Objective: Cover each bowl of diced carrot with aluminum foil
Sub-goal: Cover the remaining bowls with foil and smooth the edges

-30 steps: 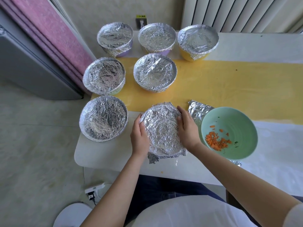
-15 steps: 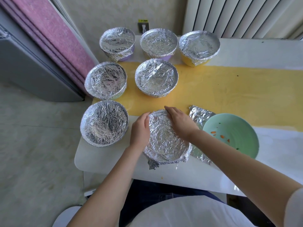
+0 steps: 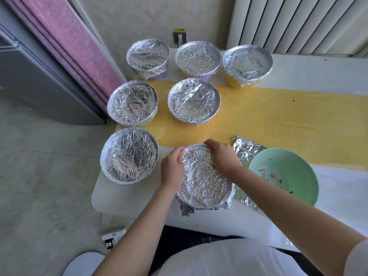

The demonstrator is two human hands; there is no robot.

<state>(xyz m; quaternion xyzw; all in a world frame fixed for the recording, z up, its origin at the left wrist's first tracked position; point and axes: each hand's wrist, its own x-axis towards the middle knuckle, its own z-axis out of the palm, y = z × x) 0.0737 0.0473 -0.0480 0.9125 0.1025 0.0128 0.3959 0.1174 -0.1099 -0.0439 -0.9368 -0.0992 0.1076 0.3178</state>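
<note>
Step in hand: the foil [image 3: 205, 182] is being pressed down over the front bowl, at the near edge of the table [image 3: 127, 196].
Left hand [image 3: 172, 168]: its fingers are curled over the left side of the rim, and the foil is held tight there.
Right hand [image 3: 223, 158]: its fingers are curled over the far side of the rim, and the foil is pinched down there.
How far along: the near-left covered bowl [image 3: 129, 155] and five more covered bowls [image 3: 194, 100] behind it are done. The green bowl [image 3: 298, 188] on the right is not covered yet.
Carrot bits [image 3: 262, 170]: a few are seen in the green bowl.
Spare foil sheet [image 3: 246, 150]: it is laid flat between the front bowl and the green bowl, partly under the green bowl.
Next move: the foil needs to be tucked all the way round. A crumpled foil corner [image 3: 186, 209] sticks out at the near-left, and it seems not to be folded under yet. After that, foil is needed for the green bowl.
Hidden: the front bowl is wrapped all over, so its colour and the carrot inside cannot be seen. Part of the green bowl is blocked by the right arm.
Yellow runner [image 3: 278, 116]: it is spread across the table under the middle bowls.
</note>
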